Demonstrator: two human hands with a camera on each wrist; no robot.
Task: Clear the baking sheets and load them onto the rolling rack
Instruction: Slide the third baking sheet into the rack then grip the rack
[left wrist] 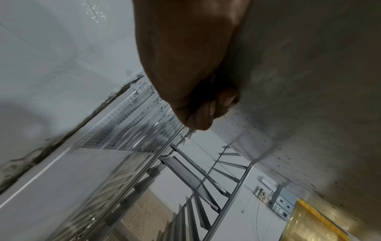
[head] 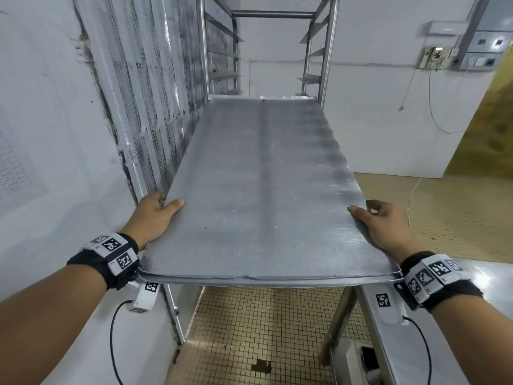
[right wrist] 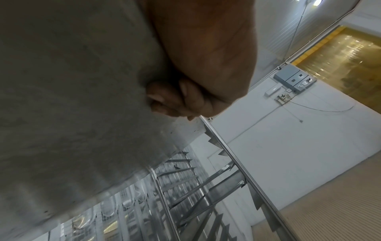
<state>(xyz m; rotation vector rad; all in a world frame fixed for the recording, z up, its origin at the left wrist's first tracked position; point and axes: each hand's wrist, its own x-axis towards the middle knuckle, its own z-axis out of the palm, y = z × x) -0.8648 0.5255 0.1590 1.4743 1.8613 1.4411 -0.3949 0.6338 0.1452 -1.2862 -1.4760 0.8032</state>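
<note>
A large empty metal baking sheet (head: 263, 190) is held level in front of me, its far end reaching into the steel rolling rack (head: 324, 51). My left hand (head: 156, 215) grips the sheet's left edge, thumb on top and fingers curled underneath. My right hand (head: 380, 226) grips the right edge the same way. In the left wrist view the left hand's curled fingers (left wrist: 206, 110) press against the sheet's underside (left wrist: 309, 81). The right wrist view shows the right hand's fingers (right wrist: 175, 101) under the sheet (right wrist: 72, 97), with the rack's side rails (right wrist: 226, 171) below.
A wire mesh panel (head: 155, 93) stands against the white wall on the left. A steel table edge (head: 388, 343) sits at lower right. The floor (head: 249, 329) is small yellow tile. An electrical box (head: 488, 37) and a yellow strip curtain (head: 488, 120) are at right.
</note>
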